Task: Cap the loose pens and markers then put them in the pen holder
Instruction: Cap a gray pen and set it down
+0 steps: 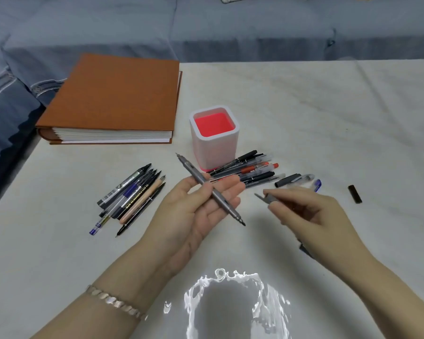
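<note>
Fingers point(230, 185) of the left hand point(196, 214) grip one grey marker point(207, 185); the right hand point(306, 211) pinches one grey cap point(267, 198).

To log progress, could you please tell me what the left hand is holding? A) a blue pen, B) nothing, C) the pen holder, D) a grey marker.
D: the left hand holds the grey marker across its fingers, both tips bare, while the right hand pinches a cap.
</note>
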